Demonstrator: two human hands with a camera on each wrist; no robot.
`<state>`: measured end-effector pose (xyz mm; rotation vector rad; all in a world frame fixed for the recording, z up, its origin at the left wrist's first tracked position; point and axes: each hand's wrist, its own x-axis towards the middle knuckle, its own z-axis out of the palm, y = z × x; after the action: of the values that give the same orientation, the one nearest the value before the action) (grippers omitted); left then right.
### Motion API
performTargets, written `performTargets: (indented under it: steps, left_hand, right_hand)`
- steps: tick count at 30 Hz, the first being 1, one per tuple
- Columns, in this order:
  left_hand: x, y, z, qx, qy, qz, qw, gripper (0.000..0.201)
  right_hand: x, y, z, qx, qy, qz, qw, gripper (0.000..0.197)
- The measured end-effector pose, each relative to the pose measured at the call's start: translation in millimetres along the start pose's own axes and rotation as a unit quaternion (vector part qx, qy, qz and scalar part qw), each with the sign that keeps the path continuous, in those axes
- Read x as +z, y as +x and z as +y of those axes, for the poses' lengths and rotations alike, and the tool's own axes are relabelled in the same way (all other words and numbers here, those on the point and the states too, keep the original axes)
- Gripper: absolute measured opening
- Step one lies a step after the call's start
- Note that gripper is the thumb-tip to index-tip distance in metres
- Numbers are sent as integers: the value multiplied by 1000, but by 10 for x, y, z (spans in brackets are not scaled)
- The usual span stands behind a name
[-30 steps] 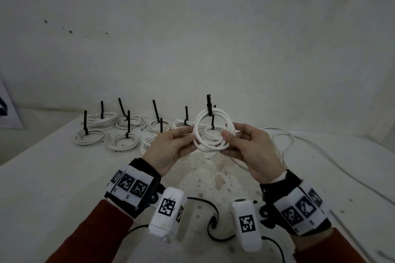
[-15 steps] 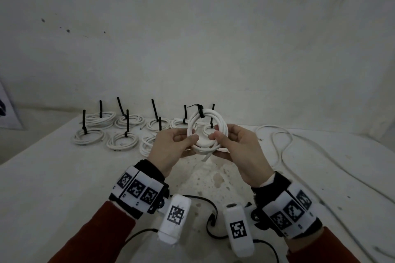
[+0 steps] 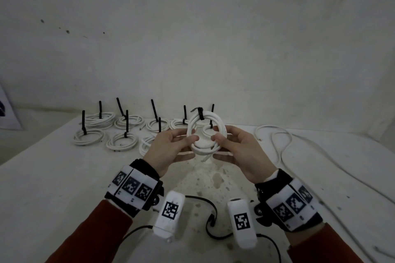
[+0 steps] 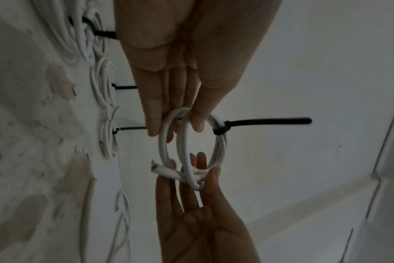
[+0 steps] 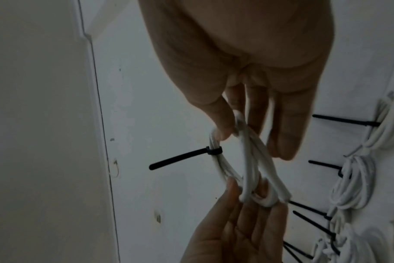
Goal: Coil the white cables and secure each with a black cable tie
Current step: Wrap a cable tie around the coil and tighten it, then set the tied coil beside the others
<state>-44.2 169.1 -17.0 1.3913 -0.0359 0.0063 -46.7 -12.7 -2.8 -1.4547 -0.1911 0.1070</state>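
Both hands hold one coiled white cable upright above the table. A black cable tie binds the coil at its top, with the tail sticking out. My left hand pinches the coil's left side between thumb and fingers, and my right hand pinches its right side. In the left wrist view the left hand grips the coil beside the tie. In the right wrist view the right hand pinches the coil near the tie. A cut cable end juts out near the right hand's fingers.
Several tied white coils lie in rows at the table's back left, their black tails standing up. A loose white cable snakes across the right side. A black wire loops near the front between my wrists. A pale wall stands close behind.
The hands have drawn closer together and the coil has shifted a little left and down. The tie's tail, upright before, now leans left.
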Motion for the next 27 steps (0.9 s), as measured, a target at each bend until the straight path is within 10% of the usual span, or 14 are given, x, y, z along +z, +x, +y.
performTargets:
  steps: [9, 19, 27]
  left_hand:
    - [0, 29, -143, 49, 109, 85, 989, 27]
    - [-336, 573, -347, -101, 233, 110, 961, 23]
    - [-285, 686, -335, -90, 535, 49, 838, 52]
  right_hand:
    - [84, 105, 284, 11, -75, 75, 994, 32]
    - [294, 856, 518, 176, -136, 56, 973, 22]
    - [308, 1086, 619, 189, -305, -22, 933, 18]
